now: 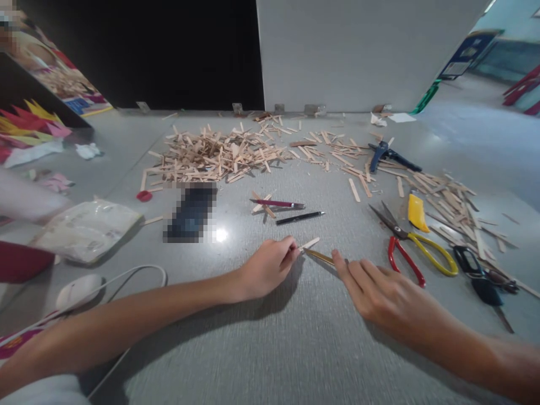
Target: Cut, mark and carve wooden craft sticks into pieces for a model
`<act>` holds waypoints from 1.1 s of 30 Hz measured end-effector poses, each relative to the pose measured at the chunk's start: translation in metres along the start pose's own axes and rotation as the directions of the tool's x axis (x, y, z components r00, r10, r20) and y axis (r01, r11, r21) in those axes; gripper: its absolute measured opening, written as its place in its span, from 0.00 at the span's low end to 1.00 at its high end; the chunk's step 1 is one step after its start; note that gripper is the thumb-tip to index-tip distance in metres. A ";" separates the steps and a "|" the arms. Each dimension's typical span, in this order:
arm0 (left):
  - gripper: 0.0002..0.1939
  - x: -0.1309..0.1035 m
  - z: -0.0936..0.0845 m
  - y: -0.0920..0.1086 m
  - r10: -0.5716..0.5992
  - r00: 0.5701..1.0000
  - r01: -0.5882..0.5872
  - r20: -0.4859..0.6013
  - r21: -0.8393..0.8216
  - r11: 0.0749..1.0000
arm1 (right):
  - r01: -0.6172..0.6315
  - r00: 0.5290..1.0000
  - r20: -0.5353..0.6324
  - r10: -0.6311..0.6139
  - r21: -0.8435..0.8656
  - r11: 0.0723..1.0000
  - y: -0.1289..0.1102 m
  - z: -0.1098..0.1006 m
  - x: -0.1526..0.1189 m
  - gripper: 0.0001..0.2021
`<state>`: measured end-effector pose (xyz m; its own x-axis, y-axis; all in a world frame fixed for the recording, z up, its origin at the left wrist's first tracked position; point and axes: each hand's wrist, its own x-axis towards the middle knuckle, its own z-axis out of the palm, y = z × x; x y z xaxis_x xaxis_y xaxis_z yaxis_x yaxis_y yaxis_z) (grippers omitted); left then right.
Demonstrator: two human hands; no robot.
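Note:
Near the middle of the grey table, my left hand (270, 267) pinches a small light wooden stick (311, 243) between thumb and fingertips. From the right, my right hand (373, 287) grips a thin gold-coloured tool (320, 256), its tip touching or very near the stick by my left fingertips. Just beyond my hands lie a maroon pen (280, 204), resting over a few crossed sticks (265, 211), and a black pen (299, 218). Further back spreads a large heap of wooden pieces (215, 152).
Scissors (399, 232), a yellow cutter (417, 211), dark blue pliers (382, 153) and more sticks (459, 205) lie on the right. A blurred-out phone (192, 214), plastic bag (90, 228) and white cabled device (79, 291) are on the left. Upright panels (337, 56) border the back.

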<state>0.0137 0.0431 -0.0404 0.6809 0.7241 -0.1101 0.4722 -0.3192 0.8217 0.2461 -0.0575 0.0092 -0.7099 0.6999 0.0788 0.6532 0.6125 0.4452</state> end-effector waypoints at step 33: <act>0.14 -0.003 0.015 -0.017 0.153 0.976 -0.137 -0.154 0.106 0.985 | -0.003 0.932 0.362 0.018 -0.041 0.999 0.023 0.016 0.055 0.15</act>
<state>0.0122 0.0374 -0.0624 0.6504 0.7524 0.1042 0.4310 -0.4785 0.7650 0.2262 0.0011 0.0095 -0.5547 0.7962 -0.2417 0.6443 0.5948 0.4807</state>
